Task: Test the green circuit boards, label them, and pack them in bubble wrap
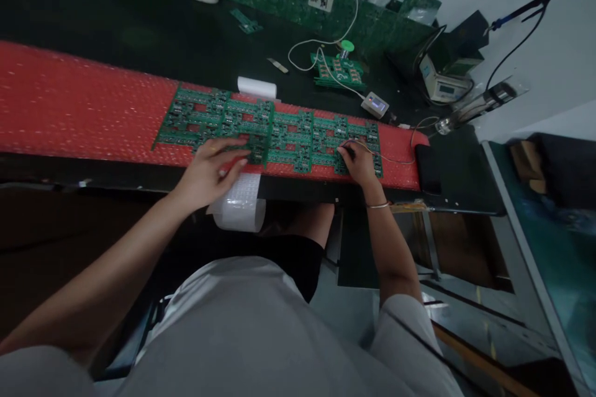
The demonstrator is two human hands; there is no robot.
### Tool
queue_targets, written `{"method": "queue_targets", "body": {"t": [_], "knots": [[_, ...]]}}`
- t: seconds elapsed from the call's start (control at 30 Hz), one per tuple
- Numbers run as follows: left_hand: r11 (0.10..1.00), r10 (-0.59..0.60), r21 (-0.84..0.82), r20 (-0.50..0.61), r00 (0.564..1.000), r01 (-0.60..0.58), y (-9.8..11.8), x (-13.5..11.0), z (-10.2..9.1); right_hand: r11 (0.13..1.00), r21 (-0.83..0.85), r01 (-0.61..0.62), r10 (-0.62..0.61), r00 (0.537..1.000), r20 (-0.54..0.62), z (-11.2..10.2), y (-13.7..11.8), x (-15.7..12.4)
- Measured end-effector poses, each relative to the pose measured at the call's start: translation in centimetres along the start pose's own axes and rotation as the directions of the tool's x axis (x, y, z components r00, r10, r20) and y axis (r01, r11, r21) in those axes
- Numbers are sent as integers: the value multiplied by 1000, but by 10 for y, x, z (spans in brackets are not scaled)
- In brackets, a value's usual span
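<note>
Several green circuit boards (291, 136) lie side by side in a row on a red bubble-wrap sheet (84, 105). My left hand (207, 170) is over the front edge of the boards left of the middle, its fingers apart and holding nothing; whether the fingertips touch the boards cannot be made out. At the right end of the row, my right hand (361, 164) is closed in a pinch on a small dark plug (351, 152) against a board. Thin wires (391, 158) run from it to the right. The plug's tip is hidden.
A small meter with a lit screen (375, 105) and white cable lies behind the boards. Behind it are stacked boards (342, 71), a knife (278, 66) and a white roll (257, 87). A clear plastic roll (239, 211) hangs at the front edge; a black phone-like slab (428, 169) lies right.
</note>
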State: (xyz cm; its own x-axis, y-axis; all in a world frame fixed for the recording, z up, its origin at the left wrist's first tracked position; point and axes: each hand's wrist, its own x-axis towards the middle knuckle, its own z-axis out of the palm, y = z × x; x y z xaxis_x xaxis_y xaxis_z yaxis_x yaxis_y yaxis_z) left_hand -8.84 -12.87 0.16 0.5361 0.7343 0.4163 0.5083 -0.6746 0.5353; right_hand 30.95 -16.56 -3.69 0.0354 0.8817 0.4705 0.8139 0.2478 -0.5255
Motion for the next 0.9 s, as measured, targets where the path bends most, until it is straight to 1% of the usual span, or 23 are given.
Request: {"method": "queue_targets", "body": {"t": [0.1, 0.17, 0.23, 0.3, 0.4, 0.47, 0.7, 0.77, 0.83, 0.9], "knots": [[999, -53, 6, -62, 997, 54, -15, -41, -9, 1000, -26, 4, -4, 1000, -10, 1, 0, 0], [997, -76, -7, -47, 996, 76, -21, -63, -9, 999, -32, 8, -8, 1000, -16, 2, 0, -1], [996, -90, -26, -5, 996, 90, -25, -79, -4, 999, -45, 9, -10, 1000, -27, 3, 1, -1], [995, -92, -31, 0, 996, 92, -28, -89, 2, 999, -52, 9, -10, 999, -32, 2, 1, -2], [995, -103, -11, -43, 994, 103, -32, -96, 11, 999, -41, 5, -6, 1000, -20, 1, -1, -2], [994, -112, -9, -62, 992, 111, -35, -97, 13, 999, -40, -5, 4, 1000, -16, 0, -2, -3], [998, -20, -68, -79, 997, 15, -44, -102, 8, 999, -49, 14, -16, 999, -42, -1, -3, -4], [997, 0, -75, -102, 995, -8, -45, -103, 8, 999, -48, 16, -19, 999, -44, -1, -3, -4], [996, 9, -82, -134, 991, -20, -45, -103, 9, 999, -46, 13, -15, 999, -41, -1, -2, -5], [996, -7, -90, -151, 988, -7, -44, -102, 10, 999, -48, 2, -4, 999, -34, -1, -3, -5]]}}
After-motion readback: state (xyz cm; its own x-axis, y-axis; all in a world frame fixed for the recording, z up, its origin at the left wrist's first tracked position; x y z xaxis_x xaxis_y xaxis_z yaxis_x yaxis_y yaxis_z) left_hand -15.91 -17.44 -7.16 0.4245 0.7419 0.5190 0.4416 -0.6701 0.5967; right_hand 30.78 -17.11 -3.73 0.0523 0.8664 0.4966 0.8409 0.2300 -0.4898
